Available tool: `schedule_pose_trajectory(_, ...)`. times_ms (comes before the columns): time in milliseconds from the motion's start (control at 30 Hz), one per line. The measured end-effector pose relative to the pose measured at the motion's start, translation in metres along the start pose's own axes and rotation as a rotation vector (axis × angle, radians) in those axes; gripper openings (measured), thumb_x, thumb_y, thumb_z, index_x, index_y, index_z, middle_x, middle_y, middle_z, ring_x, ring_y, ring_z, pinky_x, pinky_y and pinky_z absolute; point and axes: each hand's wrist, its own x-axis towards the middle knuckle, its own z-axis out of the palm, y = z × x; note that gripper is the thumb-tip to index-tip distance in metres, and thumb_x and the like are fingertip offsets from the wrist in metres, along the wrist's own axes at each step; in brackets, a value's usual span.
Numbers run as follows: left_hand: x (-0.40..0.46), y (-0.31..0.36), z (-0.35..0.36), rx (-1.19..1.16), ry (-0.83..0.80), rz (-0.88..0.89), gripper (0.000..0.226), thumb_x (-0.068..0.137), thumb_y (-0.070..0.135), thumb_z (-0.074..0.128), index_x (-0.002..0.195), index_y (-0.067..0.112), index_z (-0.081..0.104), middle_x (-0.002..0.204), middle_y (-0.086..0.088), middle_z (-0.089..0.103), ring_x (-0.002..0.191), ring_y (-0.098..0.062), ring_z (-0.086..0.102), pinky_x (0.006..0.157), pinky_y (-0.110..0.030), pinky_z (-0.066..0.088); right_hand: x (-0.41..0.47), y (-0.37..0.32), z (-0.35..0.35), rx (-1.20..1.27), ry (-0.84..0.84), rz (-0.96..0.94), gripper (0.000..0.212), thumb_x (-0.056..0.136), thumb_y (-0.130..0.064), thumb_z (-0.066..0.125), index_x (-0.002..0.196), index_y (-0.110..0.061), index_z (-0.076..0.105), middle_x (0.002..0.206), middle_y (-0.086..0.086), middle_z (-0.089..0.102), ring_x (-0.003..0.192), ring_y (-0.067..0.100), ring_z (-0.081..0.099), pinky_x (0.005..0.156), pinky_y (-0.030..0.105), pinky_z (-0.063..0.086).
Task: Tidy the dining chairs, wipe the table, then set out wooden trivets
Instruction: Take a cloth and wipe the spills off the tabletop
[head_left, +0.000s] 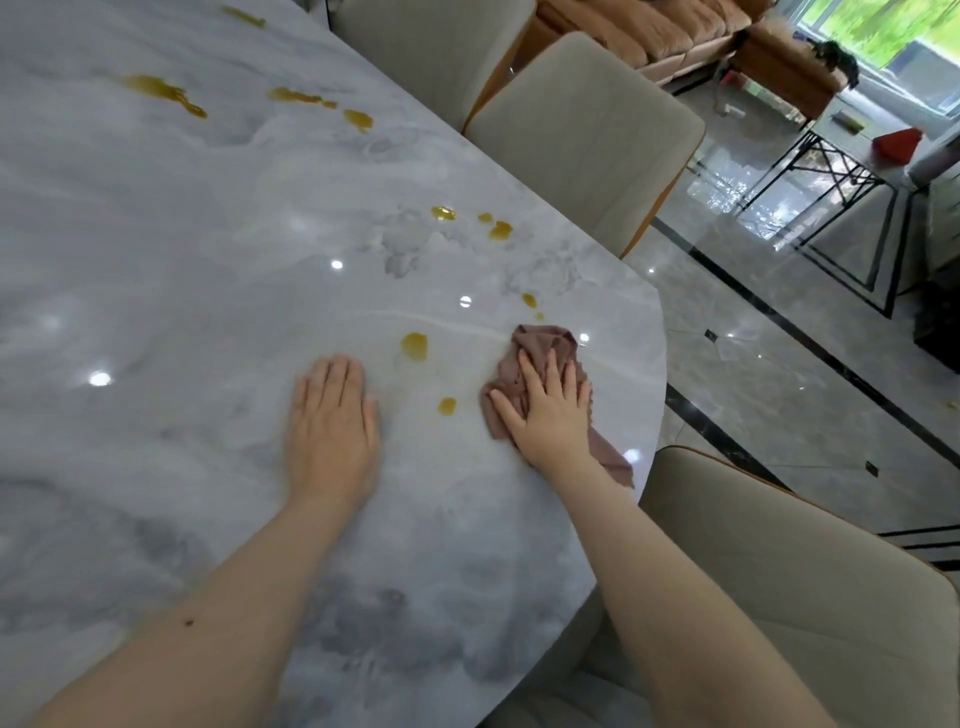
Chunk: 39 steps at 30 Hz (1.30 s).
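Wiping a glossy grey-and-white marbled oval dining table (218, 249), with amber-yellow liquid spills dotted across it toward the far and right side. Tucked against the far edge, two beige upholstered dining chairs with orange-brown trim (582, 135); a third of the same kind (779, 561) at the near right corner. No wooden trivets anywhere in view, so judging the setting-out step as not yet begun.

Pressing flat on the bare marble, the left hand (332, 431), fingers straight and close together, gripping nothing, apparently bracing. Resting palm-down on a crumpled dusty-pink cleaning cloth (545, 343), the right hand (550, 410), fingers spread fairly wide and pinning the fabric rather than clutching it. Lying near the table's right edge, that cloth, its long axis running from beyond the fingertips back under the wrist toward the rim.

Sitting between the two hands, the nearest spills: a larger amber blot (414, 346) just left of the cloth's upper end, and a smaller amber drop (447, 406) just left of the right thumb. Both nearer the right hand's cloth than anything else, so judging a short leftward sweep of the right hand as the likely move, then onward to the droplet cluster (470, 221) farther off.
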Motion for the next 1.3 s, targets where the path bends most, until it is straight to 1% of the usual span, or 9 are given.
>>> schedule_pose_trajectory(133, 0.013, -0.012, 0.003, 0.063, -0.048, -0.049, 0.064, 0.091, 0.032, 0.017, 0.138, -0.004, 0.043, 0.145, -0.021, 0.040, 0.137, -0.035, 0.033, 0.115, -0.046, 0.016, -0.013, -0.058, 0.014, 0.019, 0.030, -0.158, 0.075, 0.088, -0.070, 0.031, 0.150, -0.029, 0.022, 0.160, 0.009, 0.005, 0.146, 0.034, 0.001, 0.117, 0.051, -0.005)
schedule_pose_trajectory(233, 0.013, -0.013, 0.005, 0.070, -0.053, -0.067, 0.062, 0.092, 0.030, 0.019, 0.139, -0.003, 0.041, 0.146, -0.020, 0.039, 0.138, -0.033, 0.032, 0.115, -0.047, 0.017, -0.045, -0.058, 0.022, 0.014, 0.062, -0.343, 0.076, 0.084, -0.071, 0.031, 0.147, -0.027, 0.033, 0.159, 0.010, 0.013, 0.146, 0.035, 0.008, 0.117, 0.052, 0.000)
schedule_pose_trajectory(400, 0.013, -0.014, 0.007, 0.105, -0.046, -0.067, 0.060, 0.094, 0.030, 0.019, 0.139, -0.002, 0.043, 0.146, -0.019, 0.040, 0.137, -0.031, 0.034, 0.114, -0.045, 0.014, -0.012, -0.033, 0.011, -0.007, 0.014, -0.141, 0.082, 0.082, -0.076, 0.020, 0.151, -0.032, 0.015, 0.161, 0.001, 0.000, 0.147, 0.029, -0.004, 0.118, 0.050, -0.005)
schedule_pose_trajectory(533, 0.013, -0.012, 0.007, 0.106, -0.040, -0.079, 0.059, 0.094, 0.029, 0.022, 0.139, -0.002, 0.043, 0.145, -0.018, 0.041, 0.137, -0.031, 0.035, 0.114, -0.048, 0.016, 0.044, -0.072, 0.006, 0.012, -0.017, -0.122, 0.074, 0.088, -0.070, 0.032, 0.151, -0.036, 0.012, 0.161, 0.003, -0.002, 0.147, 0.029, -0.004, 0.116, 0.054, -0.005)
schedule_pose_trajectory(700, 0.014, -0.013, 0.006, 0.115, -0.056, -0.079, 0.059, 0.093, 0.029, 0.021, 0.140, -0.001, 0.041, 0.146, -0.018, 0.040, 0.137, -0.031, 0.034, 0.114, -0.049, 0.019, 0.046, -0.114, 0.014, 0.003, -0.003, -0.343, 0.064, 0.089, -0.067, 0.029, 0.148, -0.044, 0.019, 0.161, 0.002, 0.005, 0.147, 0.031, 0.000, 0.114, 0.057, -0.005)
schedule_pose_trajectory(833, 0.014, -0.013, 0.006, 0.115, -0.030, -0.083, 0.057, 0.091, 0.026, 0.026, 0.137, -0.001, 0.046, 0.144, -0.018, 0.043, 0.135, -0.031, 0.038, 0.114, -0.047, 0.018, -0.006, -0.072, 0.019, -0.011, 0.002, -0.587, 0.061, 0.088, -0.064, 0.030, 0.146, -0.043, 0.028, 0.160, -0.001, 0.010, 0.148, 0.029, 0.003, 0.115, 0.056, 0.002)
schedule_pose_trajectory(967, 0.014, -0.011, 0.006, 0.131, -0.022, -0.085, 0.057, 0.090, 0.025, 0.025, 0.137, -0.001, 0.045, 0.144, -0.018, 0.043, 0.135, -0.031, 0.037, 0.114, -0.047, 0.018, 0.013, -0.026, 0.011, -0.026, 0.008, -0.435, 0.064, 0.086, -0.067, 0.028, 0.145, -0.044, 0.028, 0.159, -0.005, 0.011, 0.147, 0.031, 0.007, 0.115, 0.057, 0.005)
schedule_pose_trajectory(1133, 0.014, -0.011, 0.008, 0.135, -0.015, -0.089, 0.057, 0.090, 0.026, 0.026, 0.137, -0.001, 0.045, 0.143, -0.017, 0.044, 0.135, -0.030, 0.038, 0.114, -0.048, 0.023, 0.064, -0.088, 0.009, -0.002, -0.001, -0.231, 0.061, 0.090, -0.066, 0.029, 0.147, -0.047, 0.019, 0.161, -0.001, 0.005, 0.147, 0.031, -0.001, 0.114, 0.057, -0.004)
schedule_pose_trajectory(1300, 0.017, -0.015, 0.009, -0.048, 0.049, -0.069, 0.053, 0.088, 0.021, 0.031, 0.130, -0.005, 0.052, 0.136, -0.021, 0.051, 0.129, -0.032, 0.046, 0.113, -0.046, 0.025, 0.017, -0.099, 0.020, -0.024, 0.022, -0.487, 0.061, 0.088, -0.065, 0.027, 0.145, -0.045, 0.027, 0.160, -0.001, 0.013, 0.147, 0.031, 0.008, 0.115, 0.057, 0.003)
